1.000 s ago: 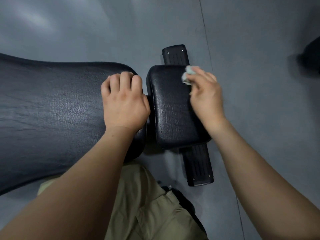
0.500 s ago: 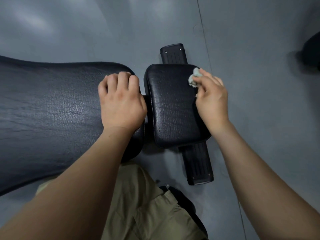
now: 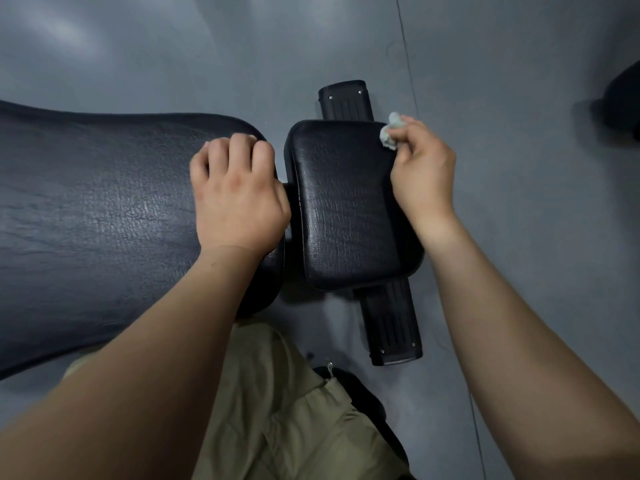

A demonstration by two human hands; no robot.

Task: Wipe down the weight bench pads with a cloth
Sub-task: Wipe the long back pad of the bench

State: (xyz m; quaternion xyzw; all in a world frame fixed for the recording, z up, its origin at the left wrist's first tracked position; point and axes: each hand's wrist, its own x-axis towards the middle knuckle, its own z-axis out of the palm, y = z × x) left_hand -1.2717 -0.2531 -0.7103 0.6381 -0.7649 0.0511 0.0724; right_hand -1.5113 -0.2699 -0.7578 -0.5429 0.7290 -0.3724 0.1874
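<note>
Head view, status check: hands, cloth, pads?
Right hand pinches cloth at far right corner of small pad. Left hand, fingers curled, rests on end of long pad. Nothing in the way.

Nothing legible for you to log: no text, label, brand or number on the small pad (image 3: pixel 346 209) beside your right fingers (image 3: pixel 408 133), the long pad (image 3: pixel 104 209) under your left fingers (image 3: pixel 239 150), or the base bar (image 3: pixel 391 327) (grain and ribs only).

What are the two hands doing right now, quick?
Left hand: fingers curled on the big pad; gripping or not, cannot tell.
Right hand: closed, pinching the cloth on the small pad's corner.
</note>
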